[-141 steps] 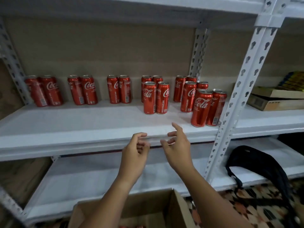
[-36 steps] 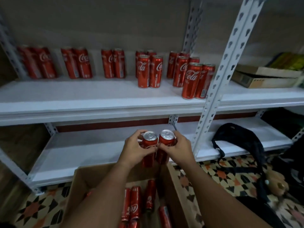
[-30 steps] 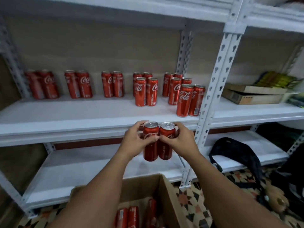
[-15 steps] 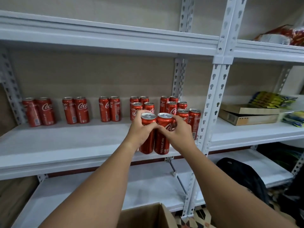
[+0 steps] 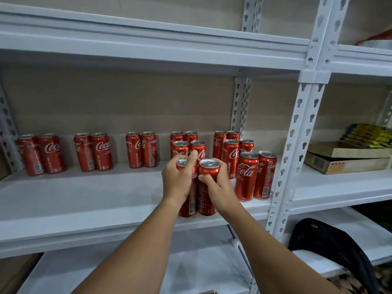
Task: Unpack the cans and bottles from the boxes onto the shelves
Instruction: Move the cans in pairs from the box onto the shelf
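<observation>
The left hand (image 5: pixel 177 179) grips one tall red metal cola can (image 5: pixel 188 200), and the right hand (image 5: pixel 218 187) grips a second red cola can (image 5: pixel 206 187) right beside it. Both cans stand upright, touching, near the front edge of the white metal middle shelf (image 5: pixel 84 200). More red cans in pairs (image 5: pixel 93 151) line the back. Another pair (image 5: pixel 255 175) stands just to the right, close to the white holed post (image 5: pixel 292 145). To the left, the shelf is wide and bare up to its front lip. Half a second ago the two cans were in the air above the shelf; now their bottoms look set down on it.
</observation>
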The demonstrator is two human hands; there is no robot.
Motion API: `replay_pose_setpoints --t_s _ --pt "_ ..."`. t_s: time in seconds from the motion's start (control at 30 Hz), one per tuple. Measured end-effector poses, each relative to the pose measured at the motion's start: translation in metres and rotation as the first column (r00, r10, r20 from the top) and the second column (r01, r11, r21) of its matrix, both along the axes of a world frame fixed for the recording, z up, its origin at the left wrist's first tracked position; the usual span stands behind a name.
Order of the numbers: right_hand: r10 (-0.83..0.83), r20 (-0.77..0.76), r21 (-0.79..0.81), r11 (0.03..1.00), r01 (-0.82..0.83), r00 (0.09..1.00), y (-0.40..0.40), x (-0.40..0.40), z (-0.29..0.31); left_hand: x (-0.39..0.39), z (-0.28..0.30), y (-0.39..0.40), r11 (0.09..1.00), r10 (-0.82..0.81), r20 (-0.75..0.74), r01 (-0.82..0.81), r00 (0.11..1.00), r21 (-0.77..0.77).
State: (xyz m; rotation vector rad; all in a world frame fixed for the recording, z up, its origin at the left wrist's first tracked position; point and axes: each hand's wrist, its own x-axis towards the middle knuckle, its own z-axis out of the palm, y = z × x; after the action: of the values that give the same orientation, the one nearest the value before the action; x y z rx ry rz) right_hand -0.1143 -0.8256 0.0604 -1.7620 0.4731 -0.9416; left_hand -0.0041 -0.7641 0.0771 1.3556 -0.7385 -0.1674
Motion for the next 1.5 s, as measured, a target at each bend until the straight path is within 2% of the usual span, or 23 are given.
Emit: replay_pose_setpoints --t_s 0.2,0.57,0.97,1.5 --pt "-0.037 0.009 -0.011 0.999 0.037 0.999 -0.021 0.017 -0.008 0.012 -0.009 -0.019 0.999 -0.045 -0.056 0.044 0.997 -0.028" --pt "-0.050 0.025 -0.037 0.998 0.051 0.998 -0.027 0.028 -0.019 0.022 -0.011 -0.028 0.999 -0.043 -0.042 0.042 0.998 -0.014" --pt "-0.015 0.062 -0.033 0.999 0.017 0.998 -0.037 0.034 -0.026 0.028 -0.013 -0.029 0.998 -0.067 -0.027 0.068 0.997 0.017" --pt "0.037 0.011 0.004 0.999 -0.037 0.999 -0.029 0.023 -0.021 0.026 -0.009 -0.018 0.990 -0.105 -0.005 0.105 0.994 0.096"
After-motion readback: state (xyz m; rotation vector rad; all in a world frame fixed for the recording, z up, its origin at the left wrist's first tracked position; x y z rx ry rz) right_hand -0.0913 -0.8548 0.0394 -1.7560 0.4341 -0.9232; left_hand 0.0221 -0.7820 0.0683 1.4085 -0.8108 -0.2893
